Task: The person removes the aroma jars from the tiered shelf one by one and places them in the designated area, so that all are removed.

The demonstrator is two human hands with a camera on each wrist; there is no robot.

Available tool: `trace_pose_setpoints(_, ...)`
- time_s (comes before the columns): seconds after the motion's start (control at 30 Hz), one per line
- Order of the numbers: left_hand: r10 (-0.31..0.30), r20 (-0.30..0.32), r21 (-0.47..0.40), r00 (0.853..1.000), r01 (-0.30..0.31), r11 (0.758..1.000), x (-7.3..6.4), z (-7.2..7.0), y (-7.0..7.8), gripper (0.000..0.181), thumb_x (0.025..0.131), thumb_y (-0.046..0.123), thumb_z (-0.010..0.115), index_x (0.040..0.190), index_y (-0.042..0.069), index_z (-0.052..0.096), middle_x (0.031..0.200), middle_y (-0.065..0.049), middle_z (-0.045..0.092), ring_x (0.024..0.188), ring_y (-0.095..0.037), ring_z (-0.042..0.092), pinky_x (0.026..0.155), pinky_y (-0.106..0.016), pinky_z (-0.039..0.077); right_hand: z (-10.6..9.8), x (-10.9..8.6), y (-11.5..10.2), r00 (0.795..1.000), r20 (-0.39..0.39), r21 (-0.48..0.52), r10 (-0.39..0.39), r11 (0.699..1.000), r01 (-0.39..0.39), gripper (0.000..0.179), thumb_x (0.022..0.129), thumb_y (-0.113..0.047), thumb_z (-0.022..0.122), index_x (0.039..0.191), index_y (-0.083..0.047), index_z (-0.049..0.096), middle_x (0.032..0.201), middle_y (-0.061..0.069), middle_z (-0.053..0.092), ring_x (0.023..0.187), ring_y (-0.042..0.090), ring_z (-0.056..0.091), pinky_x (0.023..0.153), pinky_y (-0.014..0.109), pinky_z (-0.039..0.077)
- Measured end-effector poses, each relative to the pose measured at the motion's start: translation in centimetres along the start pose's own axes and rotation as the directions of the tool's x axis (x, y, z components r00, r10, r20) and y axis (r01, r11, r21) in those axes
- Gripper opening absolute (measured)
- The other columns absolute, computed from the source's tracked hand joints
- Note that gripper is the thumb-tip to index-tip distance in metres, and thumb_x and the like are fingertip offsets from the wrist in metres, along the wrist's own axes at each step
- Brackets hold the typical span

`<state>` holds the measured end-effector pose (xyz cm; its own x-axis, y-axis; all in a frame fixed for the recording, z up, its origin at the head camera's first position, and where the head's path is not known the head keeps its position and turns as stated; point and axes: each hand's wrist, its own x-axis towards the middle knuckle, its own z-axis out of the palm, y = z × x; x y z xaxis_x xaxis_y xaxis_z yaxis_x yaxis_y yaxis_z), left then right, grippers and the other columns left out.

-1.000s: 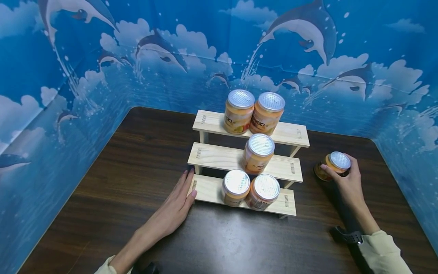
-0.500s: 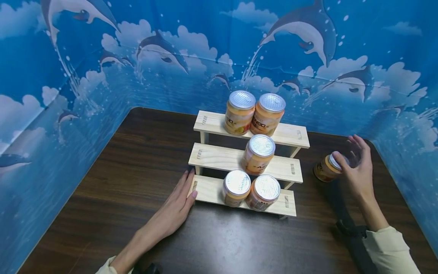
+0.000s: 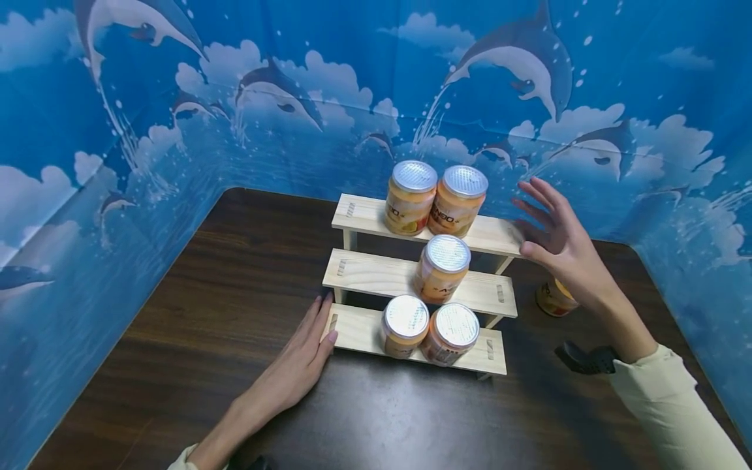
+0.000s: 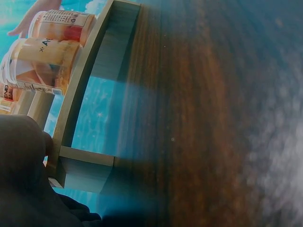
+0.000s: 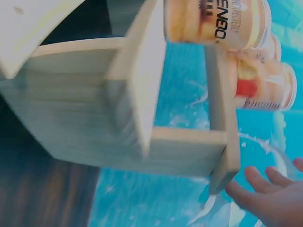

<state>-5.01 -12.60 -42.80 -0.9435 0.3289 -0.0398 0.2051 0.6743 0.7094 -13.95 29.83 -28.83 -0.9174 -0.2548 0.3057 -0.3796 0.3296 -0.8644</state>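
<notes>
Five jars (image 3: 407, 326) already stand on the wooden stand (image 3: 367, 269), two on top, one in the middle, two at the bottom; only a sixth jar (image 3: 551, 300) appears left off it, on the table (image 3: 235, 294) toward the far right corner. The right hand (image 3: 563, 251), fingers spread and holding nothing, partly hides that jar; the left hand (image 3: 299, 359) rests, fingers straight, against the stand's left end.

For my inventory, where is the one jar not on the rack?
In the head view, this jar stands on the table right of the rack, partly behind the right hand.
</notes>
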Motion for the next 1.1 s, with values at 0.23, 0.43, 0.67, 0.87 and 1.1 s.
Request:
trace_pose_setpoints(0.23, -0.018, 0.007, -0.001, 1.0, 0.018, 1.0, -0.2, 0.0, -0.1, 0.068, 0.122, 0.041, 0.034, 0.178, 0.011, 0.008, 0.183, -0.024, 0.006, 0.169, -0.043, 0.012, 0.131, -0.07, 0.023, 1.4, 2.6, -1.4, 0.998, 0.058, -0.008, -0.04, 0.999, 0.041, 0.09, 0.104, -0.008, 0.076, 0.176, -0.022, 0.024, 0.182, 0.009, 0.027, 0.168, 0.038, 0.026, 0.136, 0.057, 0.021)
trace_pose_setpoints(0.43, -0.019, 0.011, -0.008, 1.0, 0.019, 1.0, -0.2, 0.1, 0.0, 0.068, 0.122, 0.04, 0.035, 0.178, 0.012, 0.009, 0.183, -0.024, 0.006, 0.169, -0.044, 0.012, 0.131, -0.07, 0.023, 1.9, 4.0, -1.8, 0.996, 0.079, 0.036, -0.046, 0.998, 0.043, 0.09, 0.104, -0.019, 0.079, 0.176, -0.022, 0.025, 0.181, 0.009, 0.028, 0.168, 0.039, 0.026, 0.135, 0.061, 0.023)
trace_pose_setpoints(0.67, -0.01, -0.004, -0.009, 1.0, 0.01, 1.0, -0.2, 0.0, 0.0, 0.067, 0.122, 0.038, 0.036, 0.178, 0.011, 0.009, 0.183, -0.025, 0.006, 0.169, -0.044, 0.012, 0.131, -0.07, 0.023, 2.7, 5.2, -1.6, 0.995, 0.094, 0.076, -0.036, 0.997, 0.029, 0.09, 0.104, -0.017, 0.078, 0.176, -0.022, 0.023, 0.181, 0.008, 0.029, 0.168, 0.04, 0.024, 0.134, 0.065, 0.02)
trace_pose_setpoints(0.87, -0.016, -0.002, -0.006, 1.0, 0.016, 1.0, -0.2, 0.1, -0.1, 0.067, 0.122, 0.039, 0.036, 0.178, 0.011, 0.009, 0.183, -0.024, 0.006, 0.169, -0.044, 0.013, 0.131, -0.07, 0.023, 3.6, 6.0, -1.3, 0.992, 0.126, 0.076, 0.002, 0.997, -0.012, 0.093, 0.105, -0.016, 0.078, 0.177, -0.024, 0.02, 0.182, 0.009, 0.027, 0.167, 0.042, 0.026, 0.132, 0.07, 0.022)
trace_pose_setpoints(1.1, -0.015, -0.008, -0.004, 1.0, 0.014, 1.0, -0.2, 0.1, 0.0, 0.068, 0.122, 0.038, 0.036, 0.178, 0.011, 0.01, 0.183, -0.024, 0.007, 0.169, -0.044, 0.014, 0.131, -0.069, 0.024, 4.3, 6.3, -1.1, 0.988, 0.15, 0.072, 0.031, 0.997, -0.042, 0.095, 0.104, -0.021, 0.079, 0.178, -0.022, 0.018, 0.179, 0.013, 0.03, 0.165, 0.043, 0.029, 0.129, 0.073, 0.025)
